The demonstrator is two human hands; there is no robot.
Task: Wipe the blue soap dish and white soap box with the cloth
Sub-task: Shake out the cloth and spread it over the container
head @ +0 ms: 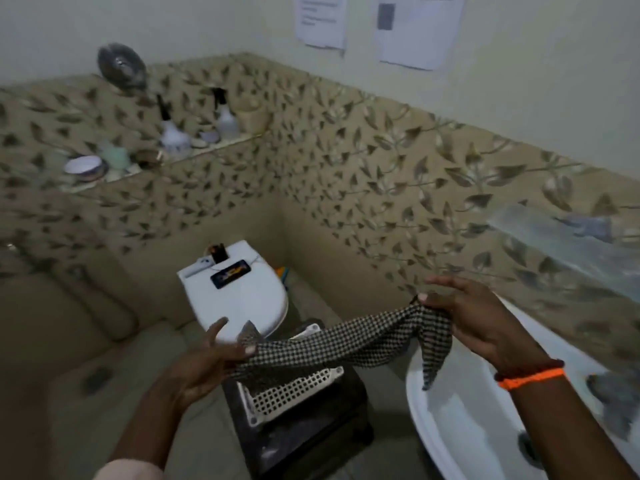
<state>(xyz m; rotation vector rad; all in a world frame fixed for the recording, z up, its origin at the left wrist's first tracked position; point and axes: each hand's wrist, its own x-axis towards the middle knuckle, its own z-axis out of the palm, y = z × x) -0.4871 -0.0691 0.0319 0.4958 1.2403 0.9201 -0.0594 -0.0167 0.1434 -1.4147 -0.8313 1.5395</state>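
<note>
A black-and-white checked cloth [332, 344] is stretched between both hands at the bottom middle. My left hand [204, 365] pinches its left end and my right hand [471, 317] grips its right end, with a corner hanging down. Under the cloth a white perforated box or tray [294, 393] lies on a dark stool [311, 434]. On the wall shelf at upper left sits a round white dish with a bluish rim [85, 166], well away from both hands. I cannot tell which item is the blue soap dish.
A white sink [460, 417] stands at lower right below my right hand. A closed toilet lid [242, 299] carries a phone [230, 273]. The shelf [221, 145] holds spray bottles, a cup and small jars. Patterned tile walls meet in a corner behind.
</note>
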